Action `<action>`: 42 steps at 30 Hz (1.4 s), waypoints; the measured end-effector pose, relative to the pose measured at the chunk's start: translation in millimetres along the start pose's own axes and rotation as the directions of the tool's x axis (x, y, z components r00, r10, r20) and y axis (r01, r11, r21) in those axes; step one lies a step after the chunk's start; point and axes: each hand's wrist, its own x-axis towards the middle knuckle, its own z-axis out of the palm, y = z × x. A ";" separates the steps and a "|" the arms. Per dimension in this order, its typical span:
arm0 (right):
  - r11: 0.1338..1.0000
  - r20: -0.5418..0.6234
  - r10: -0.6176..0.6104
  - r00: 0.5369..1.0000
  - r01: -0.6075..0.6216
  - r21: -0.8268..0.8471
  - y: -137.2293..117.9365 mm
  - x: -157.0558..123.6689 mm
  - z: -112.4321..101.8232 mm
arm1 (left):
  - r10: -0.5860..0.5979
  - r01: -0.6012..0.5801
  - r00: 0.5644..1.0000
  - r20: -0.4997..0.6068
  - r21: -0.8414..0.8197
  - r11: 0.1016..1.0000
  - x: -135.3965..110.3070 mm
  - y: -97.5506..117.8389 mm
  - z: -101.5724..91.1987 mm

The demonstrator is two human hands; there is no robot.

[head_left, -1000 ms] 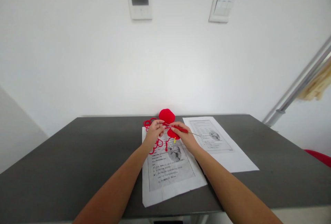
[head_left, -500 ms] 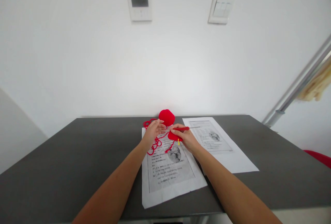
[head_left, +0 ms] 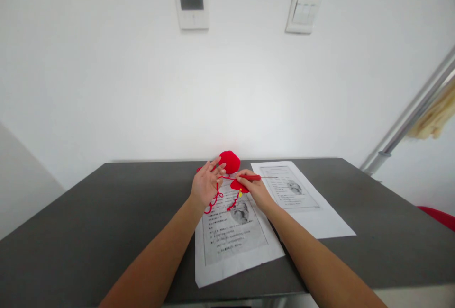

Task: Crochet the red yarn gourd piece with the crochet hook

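Note:
My left hand (head_left: 206,184) is raised over the printed sheet (head_left: 231,232) with its fingers stretched apart, and a strand of red yarn (head_left: 221,177) runs across them. My right hand (head_left: 254,188) is closed on a red-handled crochet hook (head_left: 253,177) whose thin metal tip points right. The same hand also pinches a small red crocheted piece (head_left: 237,185) with a yellow marker (head_left: 241,194). A red yarn ball (head_left: 229,161) sits just beyond both hands. Loose yarn trails down onto the sheet.
A dark grey table (head_left: 88,218) runs up to a white wall. A second printed sheet (head_left: 302,199) lies to the right. A slanted metal pole (head_left: 408,118) stands at the right, and something red (head_left: 439,215) shows at the right edge.
My left hand has let go of its pinch and opened, lifting with fingers spread and yarn over them. My right hand has shifted slightly and the hook now lies level, pointing right.

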 end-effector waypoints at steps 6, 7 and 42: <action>0.988 0.106 0.023 0.994 -0.007 -0.154 3.0 -6.8 10.8 | 0.220 -0.240 0.969 0.116 0.201 0.950 -0.5 -10.2 5.7; 0.986 0.101 0.006 0.995 0.011 -0.166 2.6 -7.6 11.1 | 0.273 -0.302 0.953 0.135 0.300 0.905 1.1 -13.7 4.5; 0.828 0.105 -0.340 0.934 0.351 -0.437 -1.3 -12.0 2.8 | 0.205 -0.125 0.979 0.015 0.834 0.537 4.9 -33.4 -11.3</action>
